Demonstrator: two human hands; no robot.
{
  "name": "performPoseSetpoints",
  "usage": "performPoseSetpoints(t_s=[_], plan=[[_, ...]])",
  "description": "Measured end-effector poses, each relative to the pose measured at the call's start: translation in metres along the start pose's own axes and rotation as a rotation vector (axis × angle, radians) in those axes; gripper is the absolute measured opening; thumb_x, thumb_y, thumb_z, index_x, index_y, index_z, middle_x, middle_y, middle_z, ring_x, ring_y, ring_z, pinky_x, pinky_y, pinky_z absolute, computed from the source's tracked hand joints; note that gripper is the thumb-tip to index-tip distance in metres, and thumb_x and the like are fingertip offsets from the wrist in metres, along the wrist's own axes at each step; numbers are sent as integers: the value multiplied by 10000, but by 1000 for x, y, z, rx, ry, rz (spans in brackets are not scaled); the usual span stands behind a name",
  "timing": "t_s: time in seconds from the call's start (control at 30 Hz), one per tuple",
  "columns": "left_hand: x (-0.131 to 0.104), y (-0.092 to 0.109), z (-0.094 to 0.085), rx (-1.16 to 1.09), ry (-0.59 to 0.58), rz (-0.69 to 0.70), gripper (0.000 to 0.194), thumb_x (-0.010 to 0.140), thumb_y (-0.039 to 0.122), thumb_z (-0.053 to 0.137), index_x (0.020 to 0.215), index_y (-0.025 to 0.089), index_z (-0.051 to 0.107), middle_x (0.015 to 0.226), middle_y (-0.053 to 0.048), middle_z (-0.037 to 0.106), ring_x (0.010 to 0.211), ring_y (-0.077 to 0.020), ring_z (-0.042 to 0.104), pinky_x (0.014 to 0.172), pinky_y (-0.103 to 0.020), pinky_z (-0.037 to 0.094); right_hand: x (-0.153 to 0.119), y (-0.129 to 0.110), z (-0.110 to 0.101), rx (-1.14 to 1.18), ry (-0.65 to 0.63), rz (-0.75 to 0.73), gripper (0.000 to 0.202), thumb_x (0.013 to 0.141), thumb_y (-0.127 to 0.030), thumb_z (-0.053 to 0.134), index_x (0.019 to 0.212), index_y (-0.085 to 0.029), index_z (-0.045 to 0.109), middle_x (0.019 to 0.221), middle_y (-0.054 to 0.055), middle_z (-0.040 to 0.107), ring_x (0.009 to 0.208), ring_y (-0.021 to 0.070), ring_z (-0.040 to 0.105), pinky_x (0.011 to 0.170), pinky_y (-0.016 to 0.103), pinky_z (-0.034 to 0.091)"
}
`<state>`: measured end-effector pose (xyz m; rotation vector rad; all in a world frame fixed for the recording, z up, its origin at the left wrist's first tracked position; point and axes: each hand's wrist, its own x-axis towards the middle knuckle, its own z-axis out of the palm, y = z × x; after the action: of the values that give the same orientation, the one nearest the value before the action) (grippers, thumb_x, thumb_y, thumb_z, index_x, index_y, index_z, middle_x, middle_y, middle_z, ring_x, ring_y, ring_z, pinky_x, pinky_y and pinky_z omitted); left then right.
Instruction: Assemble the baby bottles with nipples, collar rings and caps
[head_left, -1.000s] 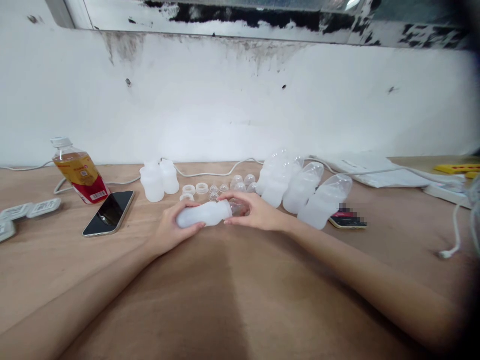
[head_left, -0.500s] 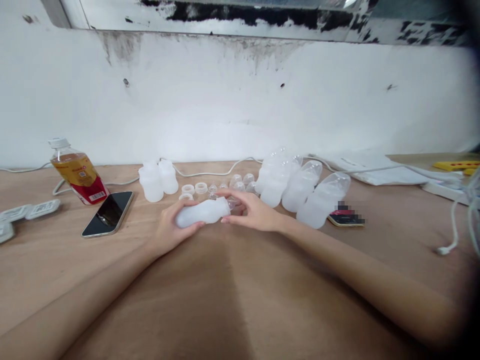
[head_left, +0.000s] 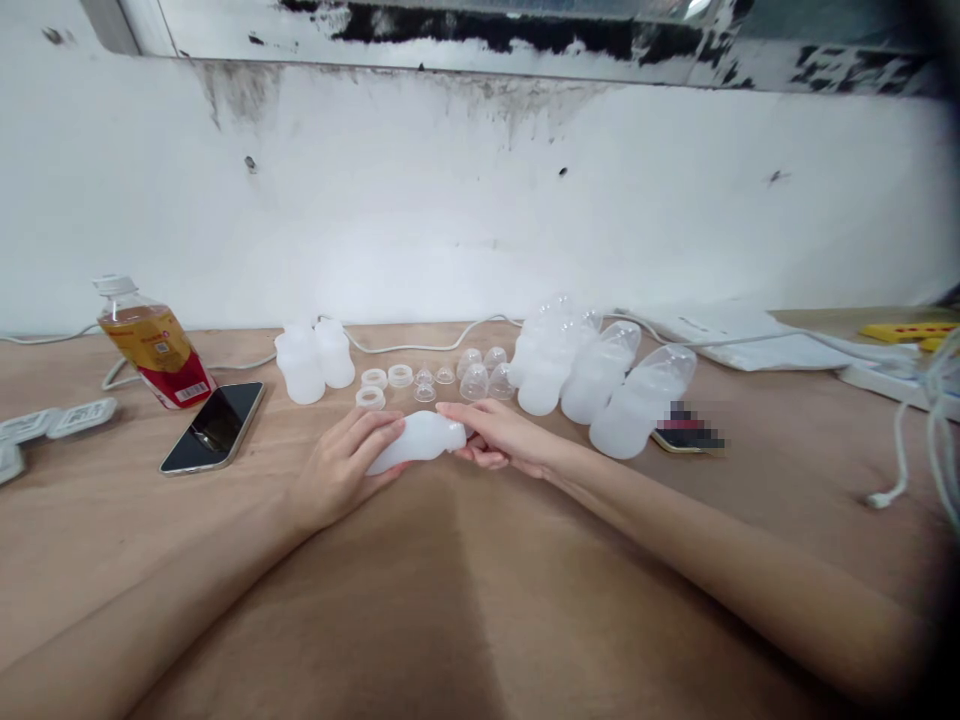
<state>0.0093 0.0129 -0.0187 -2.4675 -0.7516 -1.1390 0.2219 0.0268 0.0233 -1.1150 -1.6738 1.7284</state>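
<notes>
A frosted white baby bottle (head_left: 417, 440) lies on its side in the air between my hands, its neck pointing right. My left hand (head_left: 337, 465) is wrapped round its base end. My right hand (head_left: 506, 438) is closed on the neck end with thumb and fingers, hiding the tip there. Just behind, on the table, lie several white collar rings (head_left: 370, 397), small clear nipples (head_left: 424, 386) and clear domed caps (head_left: 474, 382). Two bottles without caps (head_left: 302, 370) stand at the back left. Several capped baby bottles (head_left: 622, 415) stand to the right of my right hand.
On the left are a drink bottle (head_left: 157, 345), a phone (head_left: 212, 428) and white flat packs (head_left: 82, 417). Another phone (head_left: 686, 440) lies behind the capped bottles. A white cable (head_left: 420, 348) runs along the wall; a white bag (head_left: 735, 338) and a power strip (head_left: 892, 385) are at right.
The bottle has turned in my hands and come slightly nearer. My right fingers, curved around the clear nipple before, have closed on the neck end. My left hand has rolled over the bottle's base.
</notes>
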Motion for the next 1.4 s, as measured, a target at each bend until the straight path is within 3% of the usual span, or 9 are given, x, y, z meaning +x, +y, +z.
performPoseSetpoints(t_s=[0.2,0.4,0.5,0.6,0.7,0.93,1.2,1.33,1.4], plan=[[-1,-2,-4,72,-49,161,430,742,173,590,1143,141,438,1027,-144,594,945,-245,539,742,-366,485,3,-1,-3,104,-66,259,385,804,-505,390,702,-142,469,447,-42,447,291,-7,178,265,120,103],[2,0,-4,55,-77,133,381,746,192,580,1103,155,452,1016,-139,587,932,-233,551,743,-355,484,6,3,-5,-134,-88,218,497,813,-580,274,712,-146,494,469,-20,480,295,21,273,293,149,205],[3,1,-2,-2,-61,-14,355,736,230,591,1063,164,468,1005,-113,581,914,-207,560,763,-318,479,3,0,-8,-571,209,32,588,835,-580,170,703,-137,535,543,48,555,431,97,485,427,211,360],[3,2,0,-47,4,-186,363,711,274,618,1030,176,475,993,-88,580,914,-194,564,785,-299,468,1,-5,-15,-1086,666,-226,405,876,-412,257,945,-136,545,917,116,604,769,201,581,644,296,420],[5,0,-1,-67,29,-364,352,700,321,622,991,187,476,960,-65,592,893,-192,572,773,-300,462,3,-5,-26,-1362,845,-210,364,844,-297,354,1146,-108,426,1159,158,483,895,261,556,663,331,423],[13,-5,-7,-117,54,-770,363,674,422,612,932,189,509,918,-37,613,847,-200,571,728,-306,449,10,10,-39,-1499,731,2,401,817,-220,400,1178,-49,359,1052,193,483,788,277,588,596,340,424],[15,-5,-7,-179,94,-856,331,655,406,624,898,208,517,916,-20,615,862,-201,565,710,-287,448,3,4,-38,-1429,657,124,254,808,-237,436,967,-46,492,994,205,451,702,246,592,581,333,415],[15,-8,-6,-224,126,-884,289,660,397,616,862,214,521,894,-10,613,846,-198,566,715,-290,453,-1,-5,-32,-1189,609,-77,259,764,-257,518,961,-91,498,914,144,533,790,231,563,662,323,410],[15,-10,-6,-250,128,-888,266,670,395,605,847,212,527,871,-9,612,823,-195,568,709,-294,456,0,-8,-25,-955,550,-185,298,781,-333,501,1006,-139,475,817,76,559,692,167,549,615,287,411]])
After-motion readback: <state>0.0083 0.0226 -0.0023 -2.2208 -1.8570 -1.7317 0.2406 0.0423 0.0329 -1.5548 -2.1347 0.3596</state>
